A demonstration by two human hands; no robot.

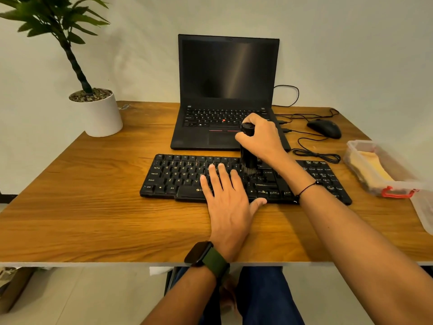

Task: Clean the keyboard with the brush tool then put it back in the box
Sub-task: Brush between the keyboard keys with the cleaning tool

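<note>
Keyboard: brushing step under way. Right hand grips brush tool upright; left hand flat, steadying. Next: sweep remaining keys.

Home office: laptop, mouse (wired), potted plant.

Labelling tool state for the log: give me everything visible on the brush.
The brush is a black, plastic-looking cylinder held upright, with a knurled cap at the top and a short tuft of dark bristles at the bottom. The right hand grips its upper half, so part of the body is hidden. The bristles touch the keys right of centre on the keyboard, just beyond the fingertips of the left hand, which lies flat on the keys.
</note>
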